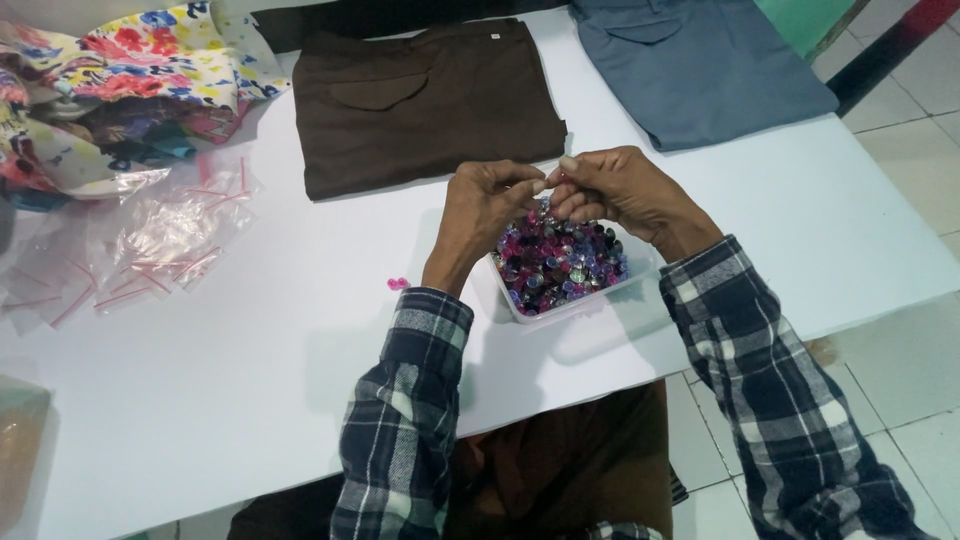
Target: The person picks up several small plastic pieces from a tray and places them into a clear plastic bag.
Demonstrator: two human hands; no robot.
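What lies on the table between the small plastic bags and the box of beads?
In the head view, only two tiny pink beads lie on the white table there.

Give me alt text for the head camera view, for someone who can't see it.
Two hands, left hand and right hand, meet fingertip to fingertip over a clear plastic tub of pink, purple and blue beads on a white table. Folded brown trousers, grey-blue trousers, floral fabric and small clear bags lie around.

White table (250, 380), even indoor light; pale tiled floor (920, 130) at right w/ dark grout lines.
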